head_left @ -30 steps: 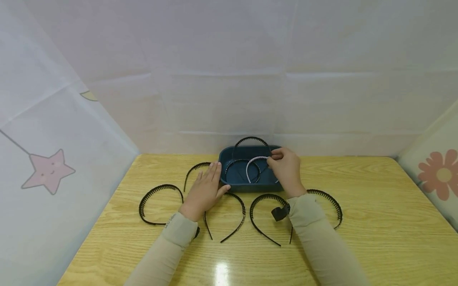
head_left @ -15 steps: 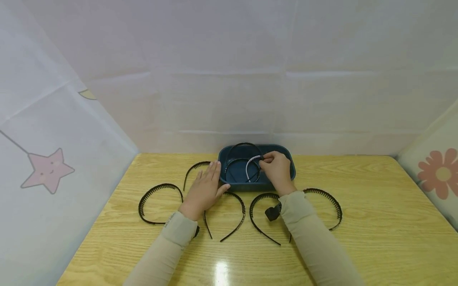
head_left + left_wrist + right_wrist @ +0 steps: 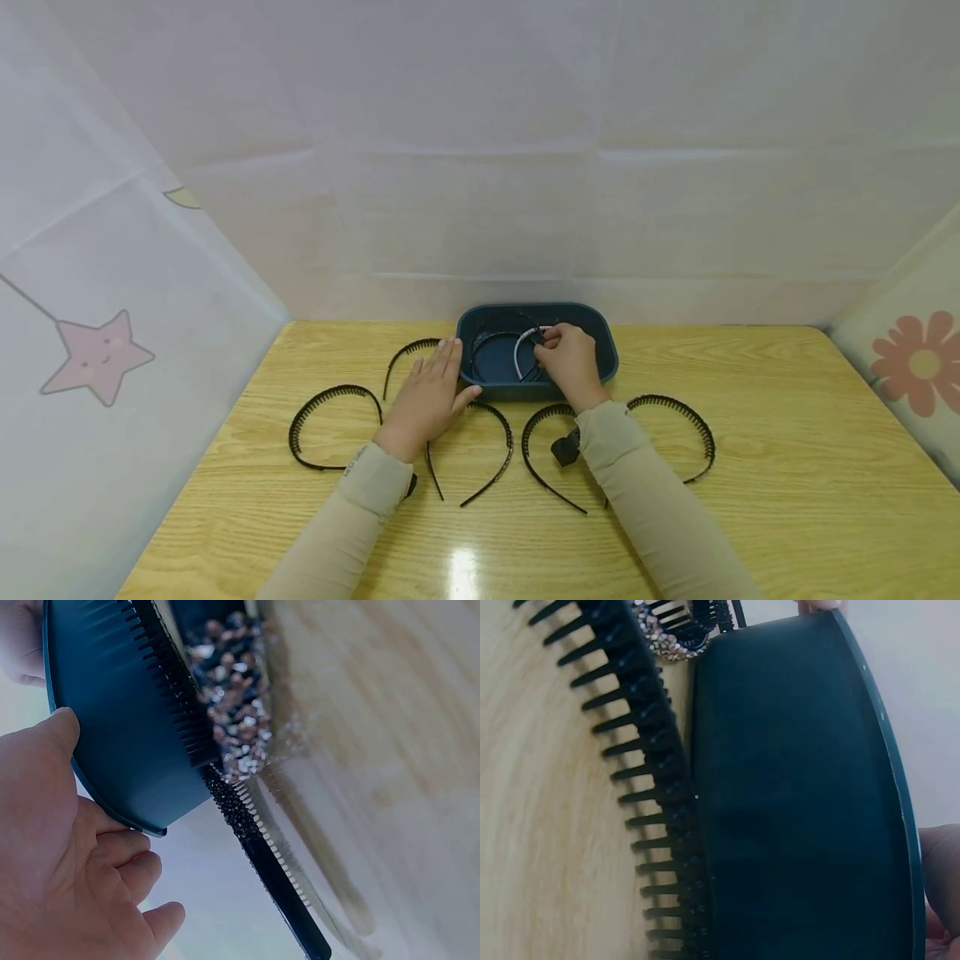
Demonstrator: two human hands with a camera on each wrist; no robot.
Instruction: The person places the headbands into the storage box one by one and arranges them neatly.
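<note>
My right hand (image 3: 572, 364) reaches into the dark blue bin (image 3: 517, 390), its fingertips pinching the end of a thin black headband (image 3: 510, 314). That headband's arch lies low inside the bin near the back wall. Beside the fingertips a white headband (image 3: 517, 354) leans in the bin, overlapping another black one (image 3: 476, 350). At the bin's left end rests my left hand (image 3: 426, 410), fingers straight against the wall. The left wrist view shows its thumb at the rim of the bin (image 3: 127, 735). In the right wrist view my right fingers are mostly hidden behind the bin wall (image 3: 802, 765).
Several black toothed headbands lie on the wooden table around the bin: one at left (image 3: 298, 425), one behind my left hand (image 3: 408, 348), one in front (image 3: 510, 442), others under my right forearm (image 3: 532, 467) and at right (image 3: 708, 433). A white cloth (image 3: 480, 208) hangs behind.
My right hand has moved left and slightly down, lowering the black headband from above the back rim into the bin. My left hand stays at the bin's left end.
</note>
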